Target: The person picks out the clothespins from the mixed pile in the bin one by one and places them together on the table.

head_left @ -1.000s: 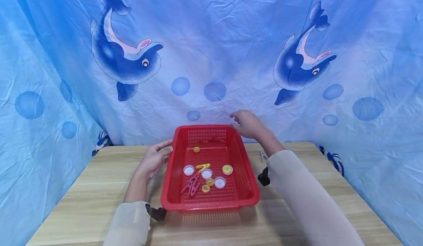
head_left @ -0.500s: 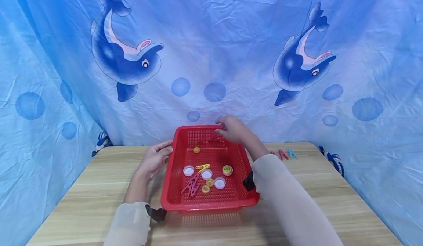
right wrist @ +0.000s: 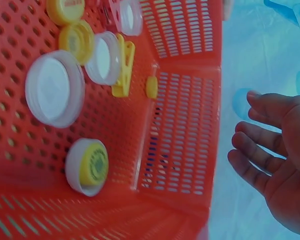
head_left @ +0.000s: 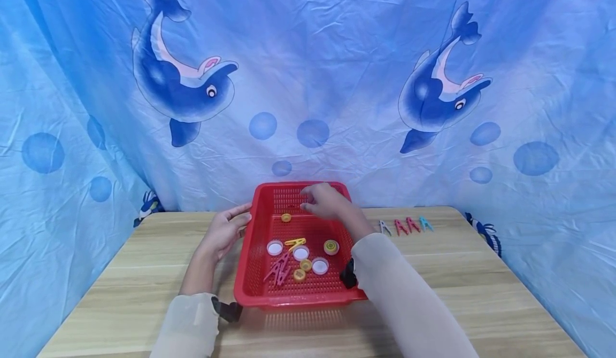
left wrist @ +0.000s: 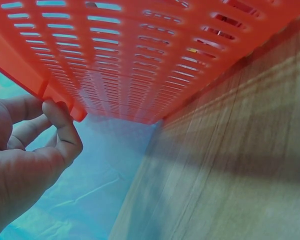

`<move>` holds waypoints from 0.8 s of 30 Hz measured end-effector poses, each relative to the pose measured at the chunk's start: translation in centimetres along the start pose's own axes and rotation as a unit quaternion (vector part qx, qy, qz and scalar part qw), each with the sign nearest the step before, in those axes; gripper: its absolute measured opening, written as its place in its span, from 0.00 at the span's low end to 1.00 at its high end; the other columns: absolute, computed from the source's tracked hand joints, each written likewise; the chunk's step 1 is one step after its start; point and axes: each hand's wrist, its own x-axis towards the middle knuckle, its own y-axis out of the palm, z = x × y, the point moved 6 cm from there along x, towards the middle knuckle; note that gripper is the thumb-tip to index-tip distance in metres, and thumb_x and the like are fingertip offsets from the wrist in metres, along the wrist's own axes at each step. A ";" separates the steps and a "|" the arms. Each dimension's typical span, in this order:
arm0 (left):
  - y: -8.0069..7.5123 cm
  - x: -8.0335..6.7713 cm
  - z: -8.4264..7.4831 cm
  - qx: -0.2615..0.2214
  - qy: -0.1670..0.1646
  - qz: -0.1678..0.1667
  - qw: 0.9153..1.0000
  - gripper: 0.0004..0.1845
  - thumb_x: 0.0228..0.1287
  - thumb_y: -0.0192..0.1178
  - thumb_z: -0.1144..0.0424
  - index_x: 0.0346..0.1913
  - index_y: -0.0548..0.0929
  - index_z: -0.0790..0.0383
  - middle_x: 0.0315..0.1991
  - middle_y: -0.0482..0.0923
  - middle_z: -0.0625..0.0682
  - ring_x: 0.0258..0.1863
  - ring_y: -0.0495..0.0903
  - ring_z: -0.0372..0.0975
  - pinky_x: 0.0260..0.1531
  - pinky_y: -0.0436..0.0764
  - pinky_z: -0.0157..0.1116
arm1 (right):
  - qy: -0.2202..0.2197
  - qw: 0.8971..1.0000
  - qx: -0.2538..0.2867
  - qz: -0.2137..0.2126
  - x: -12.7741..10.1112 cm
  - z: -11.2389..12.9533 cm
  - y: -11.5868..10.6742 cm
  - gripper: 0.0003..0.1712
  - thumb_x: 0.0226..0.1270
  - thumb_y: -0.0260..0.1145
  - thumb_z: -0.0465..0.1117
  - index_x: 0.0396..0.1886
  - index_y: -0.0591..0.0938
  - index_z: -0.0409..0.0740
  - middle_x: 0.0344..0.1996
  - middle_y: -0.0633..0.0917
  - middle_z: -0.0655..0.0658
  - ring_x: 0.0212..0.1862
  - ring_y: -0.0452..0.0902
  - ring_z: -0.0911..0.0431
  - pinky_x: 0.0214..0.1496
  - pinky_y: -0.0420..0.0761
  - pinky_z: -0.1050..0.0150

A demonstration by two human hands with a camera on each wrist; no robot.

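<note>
A red slotted basket (head_left: pixel 308 298) stands on the wooden table (head_left: pixel 144 272). Inside lie white caps (head_left: pixel 275 248), yellow caps (head_left: pixel 306 265), a yellow clothespin (head_left: pixel 295 242) and pink clothespins (head_left: pixel 278 271). My left hand (head_left: pixel 231 224) holds the basket's left rim; in the left wrist view its curled fingers (left wrist: pixel 65 130) hook the lip of the basket (left wrist: pixel 140 60). My right hand (head_left: pixel 317 200) hovers low over the basket's far end. In the right wrist view that hand (right wrist: pixel 270 145) has relaxed, spread fingers, holds nothing and is near the back wall (right wrist: pixel 180 135).
Several clothespins (head_left: pixel 404 225), grey, red and blue, lie in a row on the table right of the basket. A blue dolphin-print cloth (head_left: pixel 308 80) hangs close behind the table and along both sides. A white cap with a yellow insert (right wrist: pixel 87 166) lies by the basket's right wall.
My right hand has moved left from beyond the basket's back right corner to over its far interior. The arm's shift uncovered the clothespins on the table. The left hand stayed put.
</note>
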 end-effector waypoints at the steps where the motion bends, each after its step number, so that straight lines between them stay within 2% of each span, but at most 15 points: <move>1: 0.0 0.0 0.0 0.001 0.000 -0.001 1.000 0.27 0.78 0.55 0.67 0.76 0.66 0.66 0.71 0.69 0.67 0.61 0.79 0.51 0.49 0.85 0.35 | 0.000 1.000 0.000 0.005 0.1 0.0 0.3 0.24 0.72 0.70 0.45 0.64 0.82 0.43 0.37 0.87 0.48 0.35 0.80 0.58 0.42 0.84 0.65; 8: 0.0 -0.2 -0.2 0.014 0.002 0.001 1.000 0.28 0.78 0.55 0.66 0.76 0.66 0.66 0.71 0.70 0.65 0.60 0.79 0.48 0.50 0.84 0.36 | 0.031 0.998 0.010 0.050 0.1 -0.5 2.6 0.23 0.72 0.70 0.46 0.64 0.82 0.46 0.39 0.86 0.50 0.39 0.80 0.56 0.42 0.83 0.64; 15: -0.2 -0.2 -0.3 0.015 -0.001 -0.005 1.000 0.28 0.78 0.55 0.66 0.76 0.66 0.65 0.70 0.71 0.64 0.57 0.81 0.44 0.49 0.84 0.36 | 0.067 0.990 0.056 0.107 0.0 -1.2 4.7 0.22 0.69 0.72 0.46 0.61 0.85 0.48 0.50 0.85 0.49 0.50 0.80 0.54 0.53 0.84 0.56; 24: 0.0 -0.2 -0.3 0.010 0.005 0.002 1.000 0.28 0.78 0.54 0.67 0.76 0.65 0.68 0.70 0.70 0.67 0.54 0.82 0.42 0.48 0.85 0.35 | 0.094 0.980 0.093 0.150 -0.1 -2.0 7.0 0.14 0.72 0.69 0.42 0.55 0.87 0.49 0.38 0.86 0.50 0.40 0.81 0.53 0.45 0.84 0.60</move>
